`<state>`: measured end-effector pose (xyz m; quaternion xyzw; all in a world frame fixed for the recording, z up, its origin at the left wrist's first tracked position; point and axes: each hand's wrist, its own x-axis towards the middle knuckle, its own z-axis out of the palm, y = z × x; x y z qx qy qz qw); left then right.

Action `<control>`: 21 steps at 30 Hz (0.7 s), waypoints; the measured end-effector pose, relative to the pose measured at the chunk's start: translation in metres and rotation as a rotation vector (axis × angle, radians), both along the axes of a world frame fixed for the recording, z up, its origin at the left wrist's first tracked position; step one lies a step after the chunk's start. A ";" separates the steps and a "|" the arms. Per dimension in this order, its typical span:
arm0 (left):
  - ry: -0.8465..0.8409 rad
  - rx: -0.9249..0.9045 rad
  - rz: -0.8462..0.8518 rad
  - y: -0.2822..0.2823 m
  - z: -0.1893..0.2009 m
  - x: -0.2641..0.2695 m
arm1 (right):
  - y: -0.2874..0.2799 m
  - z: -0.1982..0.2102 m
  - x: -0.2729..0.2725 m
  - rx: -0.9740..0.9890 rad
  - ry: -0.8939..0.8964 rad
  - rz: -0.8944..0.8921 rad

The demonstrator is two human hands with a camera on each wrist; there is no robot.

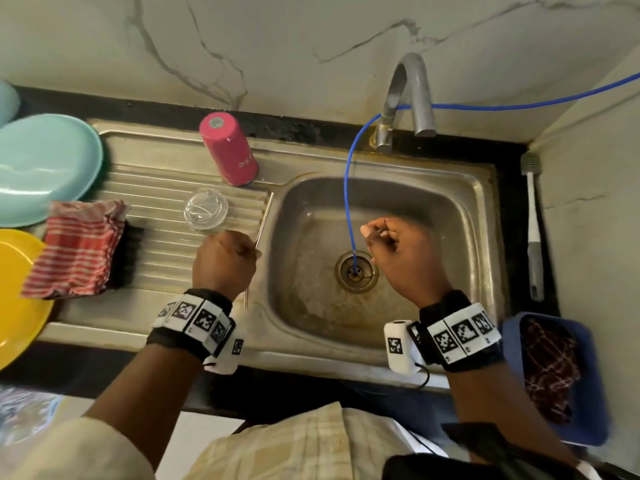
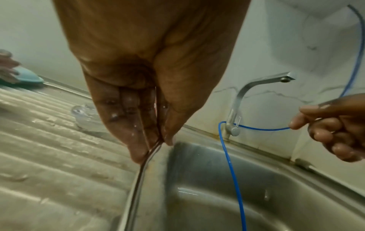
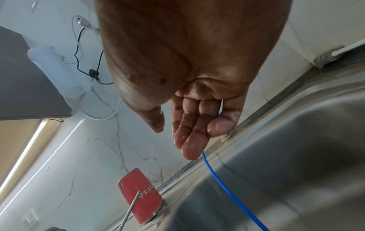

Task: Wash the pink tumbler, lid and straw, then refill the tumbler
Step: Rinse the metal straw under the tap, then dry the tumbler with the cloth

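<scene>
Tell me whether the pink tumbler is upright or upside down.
Upside down: the pink tumbler stands mouth-down on the draining board, its closed base facing up.

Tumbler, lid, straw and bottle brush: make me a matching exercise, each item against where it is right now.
Things:
1. pink tumbler
2. clear lid
3. metal straw
4. bottle brush

Places:
A. lying on the counter to the right of the sink
B. pinched in the left hand
C. standing upside down at the back of the drainboard
D. resting on the drainboard ridges in front of the tumbler

Pairs: 1-C, 2-D, 3-B, 4-A
</scene>
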<state>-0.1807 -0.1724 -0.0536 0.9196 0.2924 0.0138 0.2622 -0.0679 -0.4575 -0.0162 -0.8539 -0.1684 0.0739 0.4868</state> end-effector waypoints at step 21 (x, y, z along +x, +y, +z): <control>-0.205 0.136 -0.158 0.027 0.045 0.035 | -0.008 -0.017 0.003 -0.183 0.006 0.028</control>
